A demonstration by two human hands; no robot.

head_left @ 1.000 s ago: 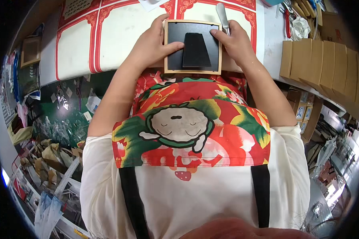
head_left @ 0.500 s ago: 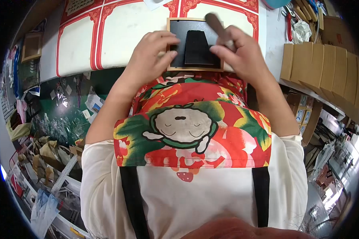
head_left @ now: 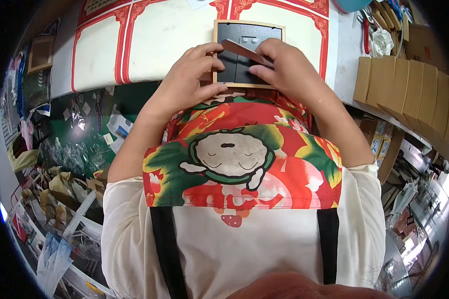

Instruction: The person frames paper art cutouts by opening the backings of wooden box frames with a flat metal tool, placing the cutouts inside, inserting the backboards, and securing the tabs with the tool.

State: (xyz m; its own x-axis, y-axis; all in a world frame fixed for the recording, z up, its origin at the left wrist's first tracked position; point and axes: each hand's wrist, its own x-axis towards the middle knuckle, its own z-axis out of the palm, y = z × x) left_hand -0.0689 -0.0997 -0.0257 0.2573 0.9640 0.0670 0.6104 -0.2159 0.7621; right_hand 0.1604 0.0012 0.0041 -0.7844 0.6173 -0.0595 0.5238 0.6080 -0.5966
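Observation:
A picture frame (head_left: pixel 248 22) with a light wooden rim and black backing lies face down at the table's front edge. My left hand (head_left: pixel 192 74) grips its left side, fingertips over the rim and thumb at the lower left corner. Above the backing my right hand (head_left: pixel 292 65) is closed on a flat brown tool (head_left: pixel 239 49), which points up and left; its exact kind is unclear. Two small pale pieces (head_left: pixel 250 40) show near the top of the black backing board (head_left: pixel 226 70). My right hand and the tool hide part of the board.
White paper panels with red borders (head_left: pixel 172 42) cover the table. On the right stand a row of brown cardboard pieces (head_left: pixel 404 84), red-handled pliers (head_left: pixel 366 36) and crumpled plastic (head_left: pixel 382 42). Bags and clutter (head_left: pixel 60 194) fill the lower left.
My right hand has moved left over the backing, and the tool has swung lower toward the left. The left hand has closed in on the frame's rim. The black stand flap looks shifted or folded.

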